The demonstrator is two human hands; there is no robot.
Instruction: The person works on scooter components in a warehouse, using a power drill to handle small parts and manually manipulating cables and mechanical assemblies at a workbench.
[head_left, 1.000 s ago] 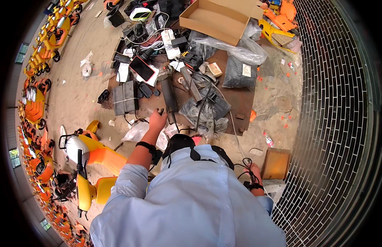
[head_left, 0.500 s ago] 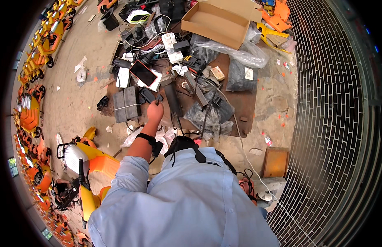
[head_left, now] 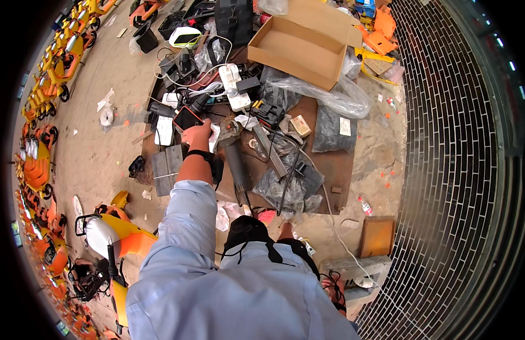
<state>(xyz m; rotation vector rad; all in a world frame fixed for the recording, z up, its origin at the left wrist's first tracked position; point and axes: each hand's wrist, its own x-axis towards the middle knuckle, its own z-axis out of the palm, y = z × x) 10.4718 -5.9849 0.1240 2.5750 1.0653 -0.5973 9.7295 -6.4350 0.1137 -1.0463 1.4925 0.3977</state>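
My left hand (head_left: 198, 135) reaches forward to a phone (head_left: 186, 118) with a dark screen and a red-orange edge. It grips the phone's near end, covering part of it; the fingertips are hard to make out. White paper sheets (head_left: 164, 130) lie beside and under the phone. Near my wrist is a grey block-shaped pack (head_left: 167, 164) tied with a pale band. To the right of my hand lies a dark grey cylinder (head_left: 236, 164) with a cable at its end. My right hand does not show.
Beyond the phone sit a white power strip (head_left: 234, 85), tangled cables and a black bag (head_left: 234, 22). An open cardboard box (head_left: 299, 48) and grey plastic bags (head_left: 333, 122) lie to the right. A yellow scooter (head_left: 126, 232) stands at left, a brick wall (head_left: 455, 141) at right.
My left hand has moved forward from beside the grey pack onto the phone's near end. The view has shifted, bringing the things lower in the picture.
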